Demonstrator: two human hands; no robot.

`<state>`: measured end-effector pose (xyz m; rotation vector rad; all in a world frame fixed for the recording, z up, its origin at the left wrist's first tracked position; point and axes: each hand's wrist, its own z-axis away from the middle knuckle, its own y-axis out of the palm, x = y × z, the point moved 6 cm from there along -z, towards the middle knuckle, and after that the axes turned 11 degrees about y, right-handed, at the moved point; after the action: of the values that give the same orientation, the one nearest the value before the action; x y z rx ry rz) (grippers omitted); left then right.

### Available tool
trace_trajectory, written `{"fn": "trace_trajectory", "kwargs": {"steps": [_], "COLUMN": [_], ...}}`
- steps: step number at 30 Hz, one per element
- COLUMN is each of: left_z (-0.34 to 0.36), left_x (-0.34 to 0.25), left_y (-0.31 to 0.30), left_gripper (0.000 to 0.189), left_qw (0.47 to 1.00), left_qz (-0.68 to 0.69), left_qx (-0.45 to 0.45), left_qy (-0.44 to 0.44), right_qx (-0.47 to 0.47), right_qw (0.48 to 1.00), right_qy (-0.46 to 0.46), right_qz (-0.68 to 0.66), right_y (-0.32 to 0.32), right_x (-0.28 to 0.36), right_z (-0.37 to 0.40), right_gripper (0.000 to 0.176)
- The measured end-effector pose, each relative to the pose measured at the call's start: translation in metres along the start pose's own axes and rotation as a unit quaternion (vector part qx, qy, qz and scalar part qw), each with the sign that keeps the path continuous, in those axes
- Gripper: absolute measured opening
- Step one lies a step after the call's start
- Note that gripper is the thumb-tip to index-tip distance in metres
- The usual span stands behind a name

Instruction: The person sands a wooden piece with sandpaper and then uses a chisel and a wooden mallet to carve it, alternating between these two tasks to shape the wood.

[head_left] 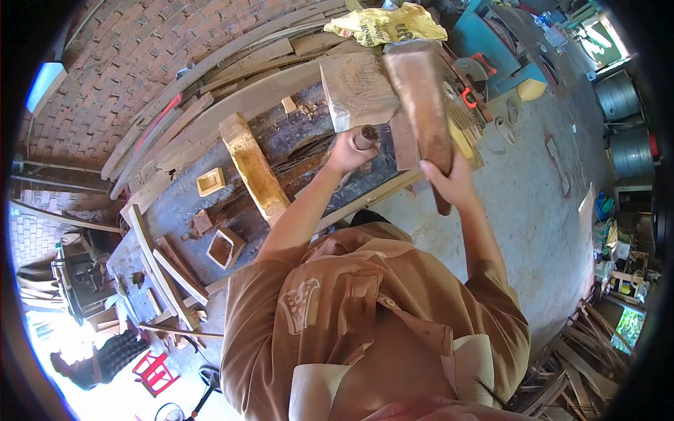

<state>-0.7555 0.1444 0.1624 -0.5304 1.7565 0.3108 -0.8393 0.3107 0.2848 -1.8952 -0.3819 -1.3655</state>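
Observation:
My left hand (349, 153) is closed around a dark round wooden handle (365, 137), whose end faces up. The handle's lower part is hidden. Just beyond it stands a big wooden block (359, 88) on the dark bench (274, 112). My right hand (453, 181) grips the narrow end of a long wooden mallet (421, 98), its broad part raised beside the block and partly in front of a smaller wood piece (404, 142). A hollowed timber (253, 168) lies across the bench to the left of my hands.
Small hollow wooden boxes (210, 182) and strips (181, 274) lie at the bench's left. A yellow sack (386, 24) and long planks (246, 56) are behind. A saw (469, 98) sits at the right end. A person (105, 358) is at lower left, near a red stool (156, 374).

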Motion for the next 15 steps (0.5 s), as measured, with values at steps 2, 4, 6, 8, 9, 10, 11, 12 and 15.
{"fn": "trace_trajectory", "kwargs": {"steps": [2, 4, 6, 8, 9, 10, 11, 12, 15], "left_z": [-0.003, -0.004, -0.006, -0.004, -0.005, -0.005, -0.006, -0.006, -0.005], "left_x": [0.002, -0.002, -0.001, -0.002, -0.003, -0.003, -0.002, -0.002, -0.002], "left_y": [0.002, 0.001, -0.003, -0.001, 0.000, 0.001, 0.002, 0.003, 0.009], "left_gripper": [0.016, 0.017, 0.016, 0.016, 0.016, 0.016, 0.015, 0.015, 0.016], "left_qw": [0.999, 0.998, 0.999, 0.998, 0.998, 1.000, 0.998, 0.998, 0.999], "left_qz": [0.015, 0.049, 0.035, 0.050, 0.050, -0.004, -0.057, -0.059, -0.035], "left_qx": [-0.016, -0.023, -0.027, -0.028, -0.030, -0.025, -0.020, -0.024, -0.009], "left_qy": [0.031, 0.037, 0.010, 0.007, 0.006, -0.001, -0.009, -0.013, 0.000], "right_qx": [0.098, 0.188, 0.159, 0.126, 0.129, 0.103, 0.076, 0.115, 0.198], "right_qw": [0.990, 0.971, 0.982, 0.986, 0.986, 0.986, 0.980, 0.970, 0.968], "right_qy": [0.043, 0.096, 0.068, 0.106, 0.106, 0.102, 0.098, 0.138, 0.089], "right_qz": [0.090, 0.108, 0.075, -0.018, -0.019, -0.086, -0.154, -0.162, 0.125], "right_y": [0.010, 0.015, 0.005, -0.007, -0.006, -0.007, -0.009, -0.004, 0.006], "right_x": [-0.017, -0.034, -0.026, -0.034, -0.038, -0.040, -0.043, -0.052, -0.046], "right_z": [-0.002, -0.001, -0.006, -0.008, -0.008, -0.009, -0.011, -0.010, -0.016], "right_gripper": [0.038, 0.039, 0.039, 0.038, 0.038, 0.038, 0.037, 0.037, 0.037]}}
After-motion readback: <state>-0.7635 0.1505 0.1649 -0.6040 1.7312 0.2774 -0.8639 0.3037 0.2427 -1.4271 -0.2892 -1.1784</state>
